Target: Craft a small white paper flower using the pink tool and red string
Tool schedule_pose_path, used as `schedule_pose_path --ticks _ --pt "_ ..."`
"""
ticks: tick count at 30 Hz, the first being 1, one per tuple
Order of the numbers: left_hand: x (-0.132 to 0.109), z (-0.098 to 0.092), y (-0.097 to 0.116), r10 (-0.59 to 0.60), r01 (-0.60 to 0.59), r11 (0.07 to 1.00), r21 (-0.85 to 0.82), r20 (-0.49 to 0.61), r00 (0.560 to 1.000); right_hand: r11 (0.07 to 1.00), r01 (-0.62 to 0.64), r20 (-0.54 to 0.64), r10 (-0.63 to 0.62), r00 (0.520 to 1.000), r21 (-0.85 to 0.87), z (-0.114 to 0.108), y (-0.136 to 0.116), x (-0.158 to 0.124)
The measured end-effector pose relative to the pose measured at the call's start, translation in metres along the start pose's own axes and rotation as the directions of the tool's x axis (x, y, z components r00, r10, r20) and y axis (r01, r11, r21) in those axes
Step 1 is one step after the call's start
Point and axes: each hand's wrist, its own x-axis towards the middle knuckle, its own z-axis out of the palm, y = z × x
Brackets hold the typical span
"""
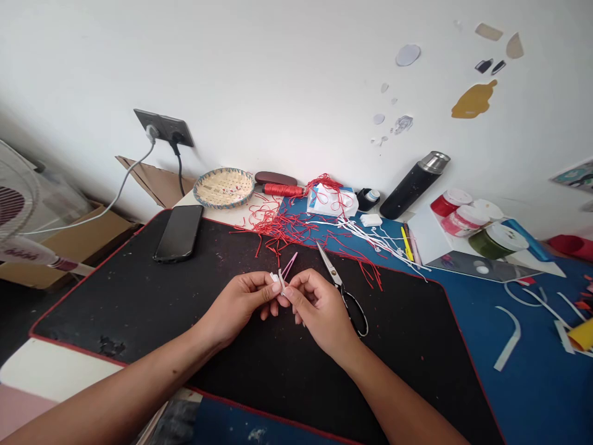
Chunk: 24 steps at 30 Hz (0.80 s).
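My left hand [238, 303] and my right hand [319, 309] meet over a black desk mat [139, 296]. Both pinch a small white piece [278, 281] between their fingertips. A thin pink stick [290, 264] rises from the pinch, tilted up to the right. Which hand holds the stick I cannot tell. Scissors [343, 290] lie on the mat just right of my right hand, blades pointing away. A heap of red string cuttings [287, 225] lies beyond the hands.
A black phone [179, 232] lies at the mat's far left. A woven basket [223, 186], a red thread spool [282, 190], a black flask [414, 183], paint jars [467, 219] and white strips [508, 340] sit around. A fan [18, 210] stands at left.
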Motion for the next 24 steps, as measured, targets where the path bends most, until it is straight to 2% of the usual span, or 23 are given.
schedule_pose_path --ticks 20,24 --pt "0.0007 0.0000 0.0000 0.030 -0.030 0.998 0.056 0.009 1.000 0.991 -0.100 0.073 0.094 0.993 0.086 -0.0022 0.0056 0.0053" --pt "0.0006 -0.0004 0.0025 -0.025 0.025 0.999 -0.046 0.007 1.000 0.981 -0.138 0.121 0.121 0.985 0.135 -0.0024 0.0041 0.0056"
